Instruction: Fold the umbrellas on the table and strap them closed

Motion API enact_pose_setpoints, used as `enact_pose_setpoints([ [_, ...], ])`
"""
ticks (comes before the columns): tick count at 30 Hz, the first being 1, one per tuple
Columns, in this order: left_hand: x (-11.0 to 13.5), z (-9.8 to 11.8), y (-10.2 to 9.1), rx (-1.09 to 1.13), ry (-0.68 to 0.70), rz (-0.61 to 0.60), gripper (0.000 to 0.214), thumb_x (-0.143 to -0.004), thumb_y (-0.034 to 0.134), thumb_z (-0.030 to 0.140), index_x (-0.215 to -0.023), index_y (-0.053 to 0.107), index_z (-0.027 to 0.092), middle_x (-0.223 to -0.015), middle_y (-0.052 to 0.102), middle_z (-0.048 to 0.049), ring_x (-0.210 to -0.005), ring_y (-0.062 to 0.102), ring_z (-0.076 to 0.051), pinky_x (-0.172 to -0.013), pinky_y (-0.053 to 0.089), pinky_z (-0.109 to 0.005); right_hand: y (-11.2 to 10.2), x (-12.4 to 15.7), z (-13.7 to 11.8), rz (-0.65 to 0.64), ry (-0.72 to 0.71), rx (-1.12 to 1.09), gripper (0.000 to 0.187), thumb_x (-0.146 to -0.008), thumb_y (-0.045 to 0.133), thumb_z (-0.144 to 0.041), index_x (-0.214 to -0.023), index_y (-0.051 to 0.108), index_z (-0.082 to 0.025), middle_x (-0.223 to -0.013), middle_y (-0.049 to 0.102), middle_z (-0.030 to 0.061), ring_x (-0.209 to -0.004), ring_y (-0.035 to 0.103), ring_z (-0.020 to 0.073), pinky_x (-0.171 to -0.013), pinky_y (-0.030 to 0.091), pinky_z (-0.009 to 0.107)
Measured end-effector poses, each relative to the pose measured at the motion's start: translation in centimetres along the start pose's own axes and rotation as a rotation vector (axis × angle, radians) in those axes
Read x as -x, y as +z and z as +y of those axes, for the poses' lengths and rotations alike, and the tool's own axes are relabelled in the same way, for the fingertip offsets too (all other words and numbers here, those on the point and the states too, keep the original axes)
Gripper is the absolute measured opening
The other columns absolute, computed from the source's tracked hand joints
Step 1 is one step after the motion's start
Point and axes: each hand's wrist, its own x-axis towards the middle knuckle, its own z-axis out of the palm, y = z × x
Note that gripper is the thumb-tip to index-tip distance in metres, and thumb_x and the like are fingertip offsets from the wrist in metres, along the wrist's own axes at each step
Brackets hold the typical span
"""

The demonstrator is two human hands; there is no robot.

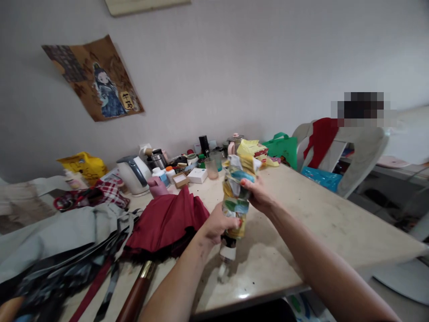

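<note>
Holding a folded colourful umbrella (235, 197) upright above the surface (301, 223), the left hand (217, 223) wraps its fingers around the lower part and the right hand (256, 194) grips higher. It seems light, its fabric soft and slippery, so the firm handle (228, 252) below is the safer hold. A red umbrella (164, 221) lies beside, a kettle (134, 174) further back.

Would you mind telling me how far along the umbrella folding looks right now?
Partly done. The colourful patterned folding umbrella is already collapsed and bunched into a roll. In hand: the left hand grips its lower end above the white handle, and the right hand wraps the upper part. Left: the dark red umbrella and the grey umbrella lie loose on the beige table.
</note>
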Motion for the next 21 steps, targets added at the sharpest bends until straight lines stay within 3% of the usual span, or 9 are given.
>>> enact_pose_setpoints([
  [3, 0.6, -0.4, 1.2, -0.014, -0.051, -0.099, 0.036, -0.044, 0.081, 0.019, -0.074, 0.062, 0.014, -0.063, 0.059, -0.0007, -0.053, 0.049, -0.01, -0.051, 0.04, -0.023, -0.6, -0.4, -1.3, 0.211, -0.105, -0.064, 0.057, -0.049, 0.088, -0.029, -0.099, 0.061, -0.024, -0.09, 0.07, -0.0003, -0.079, 0.065, 0.0163, -0.072, 0.055, 0.028],
  [5, 0.9, -0.6, 1.6, 0.011, -0.071, -0.164, 0.037, -0.045, 0.082, 0.023, -0.075, 0.064, 0.014, -0.063, 0.058, -0.0006, -0.051, 0.048, -0.009, -0.049, 0.038, -0.023, -1.2, -0.6, -1.7, 0.247, -0.079, -0.085, 0.048, -0.052, 0.083, -0.031, -0.095, 0.062, -0.023, -0.087, 0.07, -0.0003, -0.075, 0.064, 0.016, -0.07, 0.055, 0.028],
  [9, 1.3, -1.2, 1.8, 0.117, -0.145, -0.358, 0.046, -0.044, 0.087, 0.035, -0.078, 0.067, 0.011, -0.064, 0.059, -0.0038, -0.05, 0.051, -0.011, -0.047, 0.038, -0.024, -2.2, -0.3, -1.5, 0.029, -0.021, -0.029, 0.042, -0.061, 0.067, -0.045, -0.097, 0.063, -0.024, -0.099, 0.07, 0.0053, -0.088, 0.067, 0.0244, -0.079, 0.056, 0.038],
  [14, 1.2, -2.6, 1.8, 0.333, -0.259, -0.524, 0.06, -0.044, 0.089, 0.031, -0.097, 0.068, 0.013, -0.074, 0.063, -0.0046, -0.054, 0.056, -0.013, -0.053, 0.043, -0.027, -2.3, 0.5, -1.5, -0.036, -0.059, -0.044, 0.049, -0.065, 0.058, -0.056, -0.103, 0.064, -0.026, -0.1, 0.068, 0.0076, -0.089, 0.065, 0.0276, -0.08, 0.054, 0.043],
  [18, 1.0, -3.2, 2.0, 0.448, -0.31, -0.572, 0.058, -0.048, 0.085, 0.024, -0.102, 0.067, 0.013, -0.074, 0.062, -0.003, -0.055, 0.055, -0.011, -0.053, 0.04, -0.025, -2.2, 0.8, -2.3, -0.144, -0.019, -0.102, 0.052, -0.062, 0.063, -0.052, -0.107, 0.062, -0.026, -0.099, 0.067, 0.0078, -0.088, 0.064, 0.0274, -0.074, 0.053, 0.041],
  [21, 1.0, -3.3, 2.3, 0.459, -0.329, -0.613, 0.056, -0.05, 0.084, 0.022, -0.102, 0.067, 0.013, -0.073, 0.06, -0.0027, -0.055, 0.055, -0.011, -0.054, 0.038, -0.026, -2.3, 1.1, -2.8, -0.129, -0.061, -0.177, 0.042, -0.062, 0.064, -0.039, -0.101, 0.061, -0.027, -0.092, 0.064, 0.0026, -0.078, 0.061, 0.0192, -0.07, 0.051, 0.033],
])
